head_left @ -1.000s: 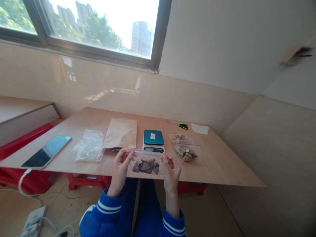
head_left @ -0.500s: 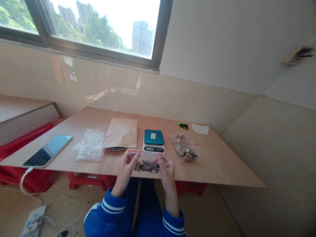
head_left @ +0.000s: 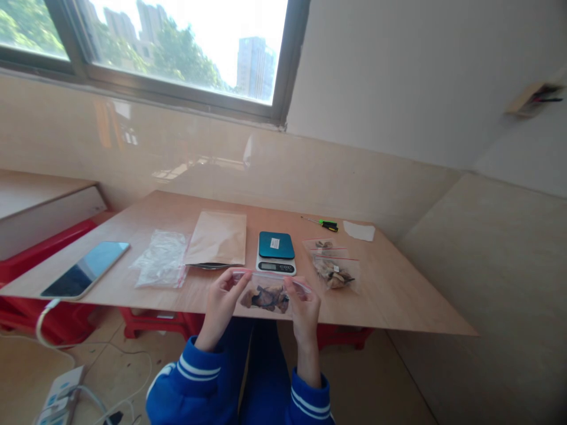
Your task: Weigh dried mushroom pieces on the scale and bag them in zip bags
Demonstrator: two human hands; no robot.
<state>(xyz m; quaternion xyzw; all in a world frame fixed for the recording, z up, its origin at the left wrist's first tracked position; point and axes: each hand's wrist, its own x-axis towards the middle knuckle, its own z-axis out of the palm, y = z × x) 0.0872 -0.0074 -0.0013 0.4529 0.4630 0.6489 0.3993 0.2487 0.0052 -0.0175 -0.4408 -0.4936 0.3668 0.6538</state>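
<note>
1. A clear zip bag (head_left: 270,278) of dried brown pieces (head_left: 266,298) is held up over the front edge of a plywood table (head_left: 398,301).
2. The left hand (head_left: 222,302) and right hand (head_left: 305,306) firmly pinch its upper corners.
3. Just beyond sit a digital kitchen scale (head_left: 275,254) and a kraft paper envelope (head_left: 217,239), with a second filled zip bag (head_left: 332,270) to the right.
</note>
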